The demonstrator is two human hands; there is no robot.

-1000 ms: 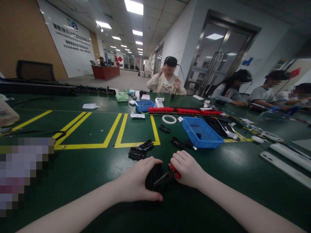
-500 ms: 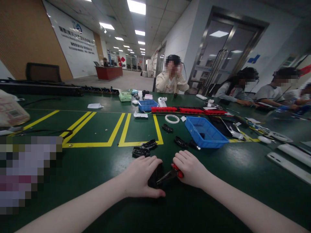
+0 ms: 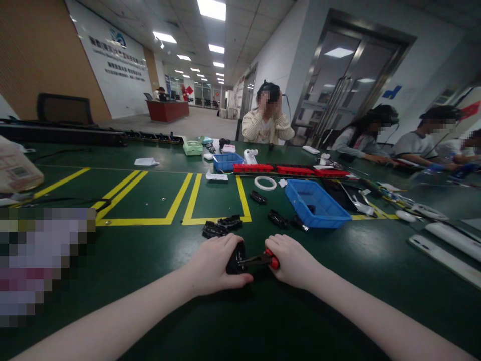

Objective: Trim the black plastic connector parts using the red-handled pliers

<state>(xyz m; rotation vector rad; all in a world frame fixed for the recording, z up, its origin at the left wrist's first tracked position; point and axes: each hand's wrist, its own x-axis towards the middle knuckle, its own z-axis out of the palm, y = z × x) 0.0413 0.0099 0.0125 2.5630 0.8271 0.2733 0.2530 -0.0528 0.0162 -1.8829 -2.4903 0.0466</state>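
My left hand (image 3: 215,261) is wrapped round a small black plastic part (image 3: 236,259), partly hidden by the fingers and thumb. Red-handled needle-nose pliers (image 3: 259,260) are in my right hand (image 3: 289,259), its fingers closed round the grips. The jaws point left, and their tips meet the black part in my left hand; whether they pinch anything cannot be made out. Just beyond my left hand lie two similar black parts (image 3: 215,229). More black pieces (image 3: 278,218) rest farther off, left of a blue bin (image 3: 317,205).
A white tape roll (image 3: 265,183) and a row of red parts (image 3: 253,169) lie beyond. Yellow tape lines (image 3: 135,221) mark the green table (image 3: 180,311). White panels (image 3: 447,260) are at right. A person (image 3: 266,120) sits opposite, others along the right.
The pliers have turned from a downward slant to nearly level, their tips now higher on the black part. My left hand has risen slightly and tilted the part, showing more of it.
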